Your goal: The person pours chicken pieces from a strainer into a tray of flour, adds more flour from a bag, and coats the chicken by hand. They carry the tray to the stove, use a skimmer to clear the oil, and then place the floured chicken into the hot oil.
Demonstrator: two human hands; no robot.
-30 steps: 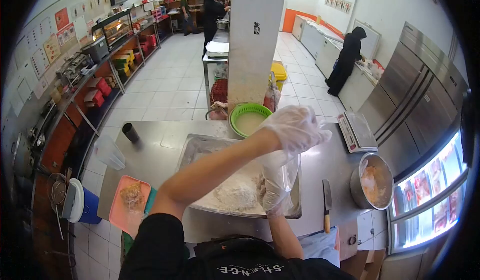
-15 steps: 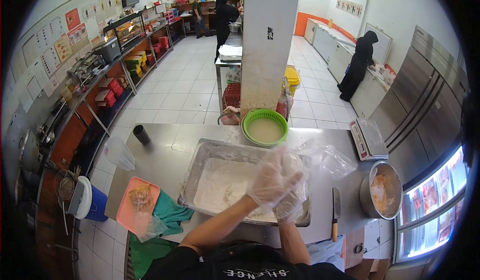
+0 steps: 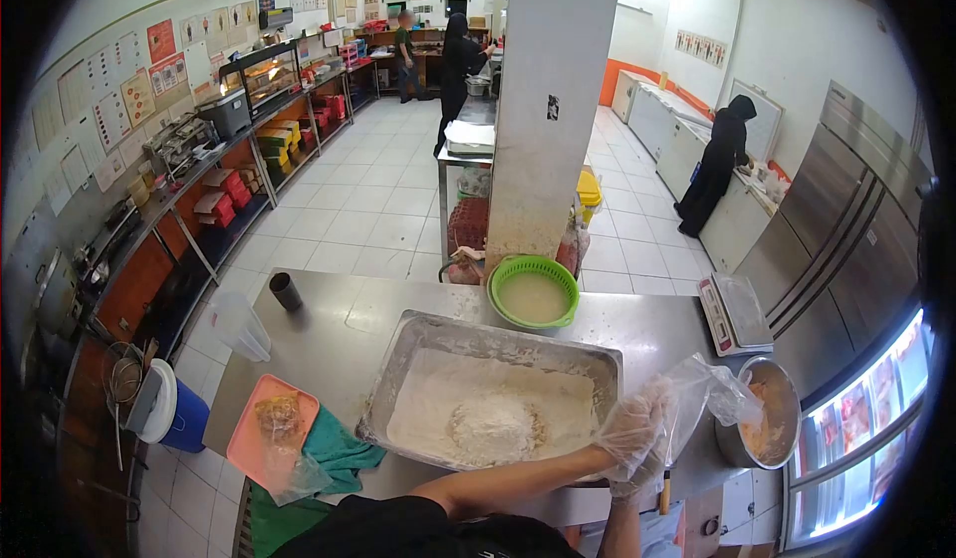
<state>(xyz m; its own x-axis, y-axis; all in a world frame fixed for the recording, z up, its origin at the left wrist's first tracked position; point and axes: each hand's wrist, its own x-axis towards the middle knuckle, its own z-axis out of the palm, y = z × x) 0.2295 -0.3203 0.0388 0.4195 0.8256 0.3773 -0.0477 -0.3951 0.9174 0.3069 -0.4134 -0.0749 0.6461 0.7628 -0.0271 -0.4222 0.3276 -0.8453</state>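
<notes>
My left hand (image 3: 637,427), in a clear plastic glove, grips a clear plastic bag (image 3: 689,399) to the right of the metal tray (image 3: 406,334). Close below it is my gloved right hand (image 3: 637,480), closed at the bag's lower end and partly hidden. The bag hangs limp, its far end reaching the rim of a steel bowl (image 3: 732,448). In the tray lies white flour (image 3: 493,427), heaped in the middle over a flatter layer. A knife's wooden handle (image 3: 665,493) shows beside my right hand; its blade is hidden behind the bag and hands.
Behind the tray stands a green basin (image 3: 534,291) with cloudy liquid, against a pillar (image 3: 548,110). A scale (image 3: 735,314) is at the right. Leftward are a dark cup (image 3: 286,291), a clear jug (image 3: 241,327), a pink tray (image 3: 249,453) and a green cloth (image 3: 339,448).
Both hands have moved right, from over the tray to beyond its right edge, taking the plastic bag along. The flour heap is now uncovered. The camera view has shifted slightly.
</notes>
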